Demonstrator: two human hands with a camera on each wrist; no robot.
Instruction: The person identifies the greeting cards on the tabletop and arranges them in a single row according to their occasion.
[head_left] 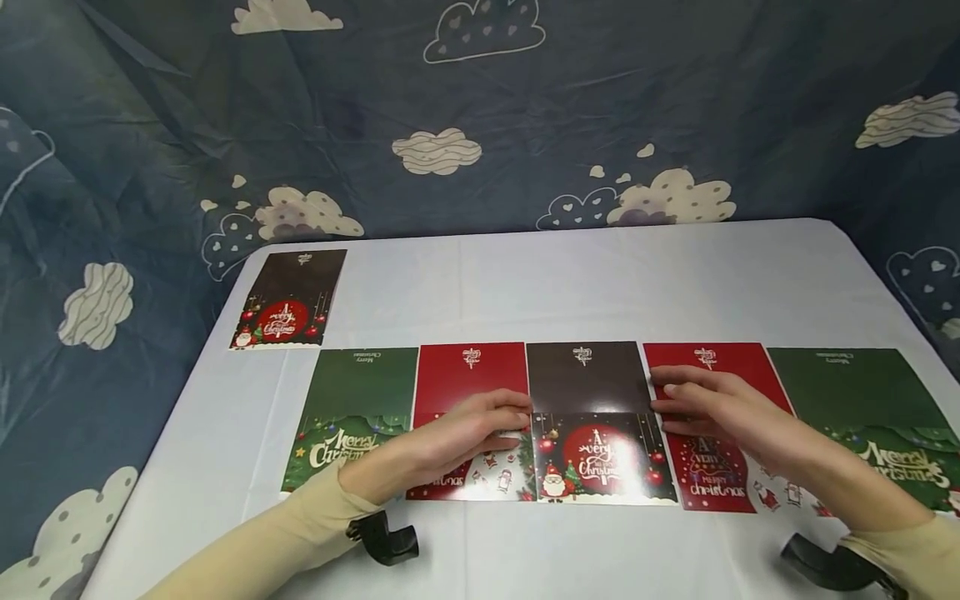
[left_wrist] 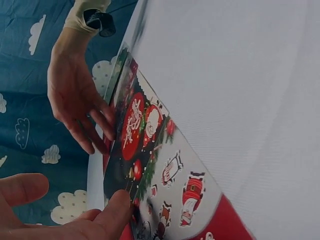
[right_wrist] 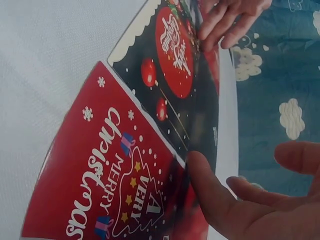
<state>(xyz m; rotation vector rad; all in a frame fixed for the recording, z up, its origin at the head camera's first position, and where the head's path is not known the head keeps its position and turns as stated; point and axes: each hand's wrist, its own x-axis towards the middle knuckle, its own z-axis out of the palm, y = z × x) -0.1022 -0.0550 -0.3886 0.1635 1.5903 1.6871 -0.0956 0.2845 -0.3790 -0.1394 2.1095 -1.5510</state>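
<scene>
Left hand (head_left: 468, 429) and right hand (head_left: 712, 404), fingers loosely extended, flank the central dark card (head_left: 592, 417); light, even pressure should keep it square.

Counter (head_left: 585, 283) bright, fairly even; light probably from above, source unseen. White glare on dark middle card (head_left: 596, 423), toward counter's front edge. Backdrop (head_left: 480, 92) dim. Wrist views duller, softer, fine detail smeared.

The head view faced forward and down across the bench (head_left: 562, 283); both sideways wrist close-ups shared the middle black card (head_left: 600, 422).
</scene>
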